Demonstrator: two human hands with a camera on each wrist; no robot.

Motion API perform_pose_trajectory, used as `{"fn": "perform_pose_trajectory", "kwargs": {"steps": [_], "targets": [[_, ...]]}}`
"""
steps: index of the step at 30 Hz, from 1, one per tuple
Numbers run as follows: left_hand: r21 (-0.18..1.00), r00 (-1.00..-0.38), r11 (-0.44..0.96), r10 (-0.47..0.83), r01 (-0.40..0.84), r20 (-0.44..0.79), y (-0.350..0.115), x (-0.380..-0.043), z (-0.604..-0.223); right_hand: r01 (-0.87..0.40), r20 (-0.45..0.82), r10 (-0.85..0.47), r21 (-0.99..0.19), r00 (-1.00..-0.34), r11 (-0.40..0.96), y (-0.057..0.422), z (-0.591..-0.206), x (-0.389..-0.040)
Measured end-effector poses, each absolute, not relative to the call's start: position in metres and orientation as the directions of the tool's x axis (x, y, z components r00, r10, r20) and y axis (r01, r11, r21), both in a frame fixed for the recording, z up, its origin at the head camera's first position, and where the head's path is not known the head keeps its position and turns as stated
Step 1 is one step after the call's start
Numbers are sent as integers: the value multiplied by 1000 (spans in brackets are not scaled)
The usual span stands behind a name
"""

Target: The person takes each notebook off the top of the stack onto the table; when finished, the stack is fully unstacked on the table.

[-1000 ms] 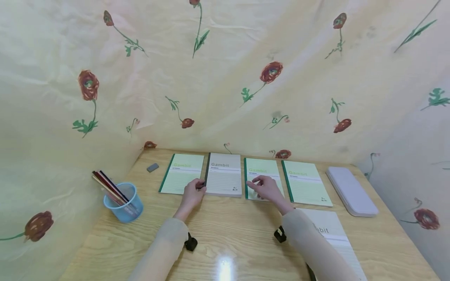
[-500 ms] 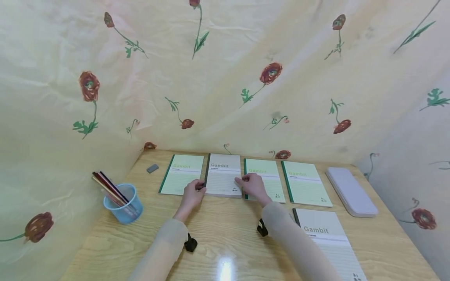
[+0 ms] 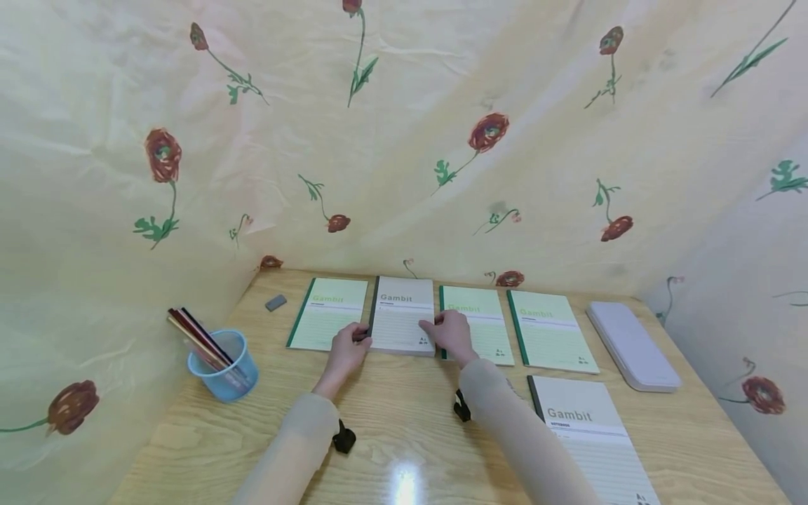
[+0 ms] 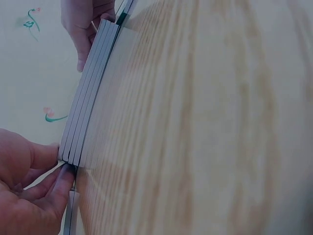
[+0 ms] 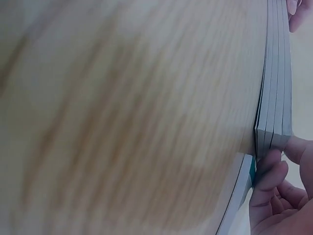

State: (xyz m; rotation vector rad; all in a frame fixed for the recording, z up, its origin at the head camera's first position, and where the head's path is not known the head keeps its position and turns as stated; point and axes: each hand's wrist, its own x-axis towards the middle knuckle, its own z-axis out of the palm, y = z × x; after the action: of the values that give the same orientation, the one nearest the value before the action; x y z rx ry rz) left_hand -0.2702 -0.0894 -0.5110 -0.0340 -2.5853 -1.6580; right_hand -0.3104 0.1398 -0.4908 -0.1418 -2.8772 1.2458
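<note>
A stack of several grey "Gambit" notebooks (image 3: 402,315) with a dark spine lies in the back row on the table. My left hand (image 3: 349,348) pinches its left spine side, thumb on the top cover and fingers against the edge. At the opposite side my right hand (image 3: 453,335) pinches the stack's corner, thumb on top and curled fingers at the edge. In the left wrist view the layered edges of the stack (image 4: 90,98) show between both hands. A green-spined notebook (image 3: 325,322) lies left of the stack, and another green notebook (image 3: 486,322) lies partly behind my right hand.
Farther right lie a third green notebook (image 3: 555,333) and a pale lilac case (image 3: 634,347). A single grey notebook (image 3: 590,435) lies nearer, beside my right forearm. At left stand a blue pencil cup (image 3: 230,375) and a small grey eraser (image 3: 275,303). Flowered cloth (image 3: 404,140) hangs behind the table.
My right hand has moved left from over the green notebook to the right edge of the grey stack and taken hold of it. The left hand has stayed at the spine.
</note>
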Motion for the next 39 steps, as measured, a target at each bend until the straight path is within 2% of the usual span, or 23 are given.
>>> {"fn": "perform_pose_trajectory", "kwargs": {"steps": [6, 14, 28, 39], "targets": [[906, -996, 418, -22, 66, 83, -90, -270, -511, 76, -29, 81, -724, -996, 686, 139, -490, -308], [906, -999, 422, -37, 20, 39, -89, -268, -509, 61, 4, 90, -713, -996, 698, 142, -494, -310], [899, -998, 437, -36, 26, 46, -88, -268, -509, 96, -40, 97, -718, -994, 689, 161, -481, -299], [903, -998, 429, -35, 26, 45, -88, -267, -509, 159, -150, 58, -864, -987, 478, 193, -472, -280]]}}
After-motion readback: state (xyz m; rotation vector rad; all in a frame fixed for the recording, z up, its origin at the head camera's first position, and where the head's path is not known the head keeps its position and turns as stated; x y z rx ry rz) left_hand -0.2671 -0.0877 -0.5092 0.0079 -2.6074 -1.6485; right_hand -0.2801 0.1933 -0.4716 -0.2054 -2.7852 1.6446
